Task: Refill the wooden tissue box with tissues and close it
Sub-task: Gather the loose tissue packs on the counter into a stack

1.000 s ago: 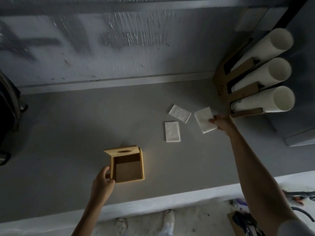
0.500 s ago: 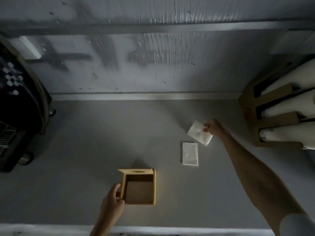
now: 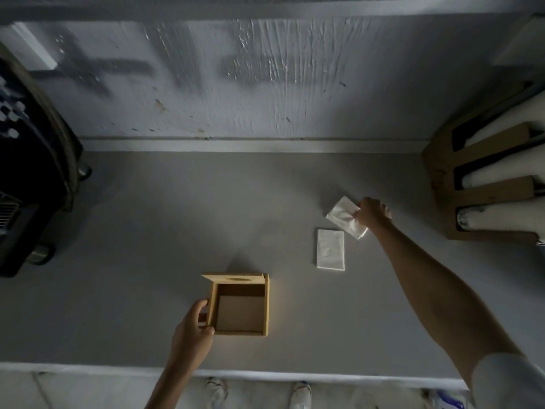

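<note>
On a grey counter (image 3: 147, 231) against a scuffed wall, the open wooden tissue box (image 3: 239, 305) sits empty near the front edge, its lid (image 3: 234, 279) raised, the left hand (image 3: 191, 332) closed on its left wall as before. The right hand (image 3: 372, 213) pinches a tissue pack (image 3: 343, 216), now gripped more firmly than half a second ago. A second pack (image 3: 331, 250) lies flat just beside it.
</note>
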